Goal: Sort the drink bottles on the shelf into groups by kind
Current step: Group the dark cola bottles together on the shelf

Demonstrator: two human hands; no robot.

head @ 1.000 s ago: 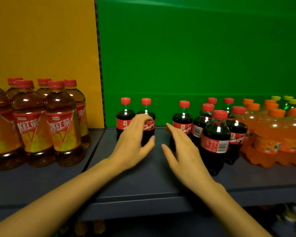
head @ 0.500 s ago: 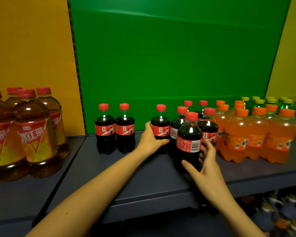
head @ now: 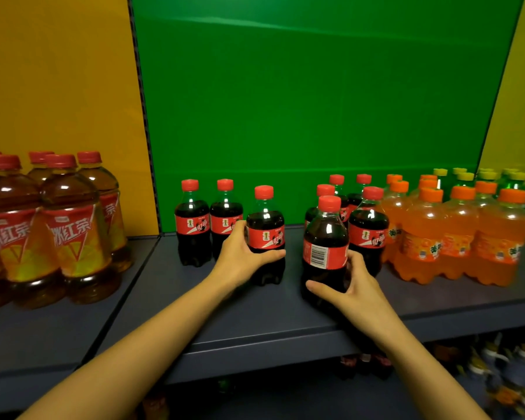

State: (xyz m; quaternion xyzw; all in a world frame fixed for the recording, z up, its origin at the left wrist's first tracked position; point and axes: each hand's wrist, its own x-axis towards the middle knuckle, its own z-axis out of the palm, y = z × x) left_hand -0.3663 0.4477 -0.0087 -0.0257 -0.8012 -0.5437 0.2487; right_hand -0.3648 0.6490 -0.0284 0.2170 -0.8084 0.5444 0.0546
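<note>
Dark cola, partly grouped: left hand (head: 240,259) wrapped round one cola bottle (head: 265,234), right hand (head: 359,284) round the front cola bottle (head: 325,247), both upright on the shelf (head: 255,324). Just left of the left grip: cola pair (head: 208,225). Behind the right grip: cola cluster (head: 368,227), beside grouped orange sodas (head: 461,237). Judged outstanding: merging pair and cluster.

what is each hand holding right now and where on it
The left hand grips the middle cola bottle at its label; the right hand grips the front cola bottle round its lower body.
</note>
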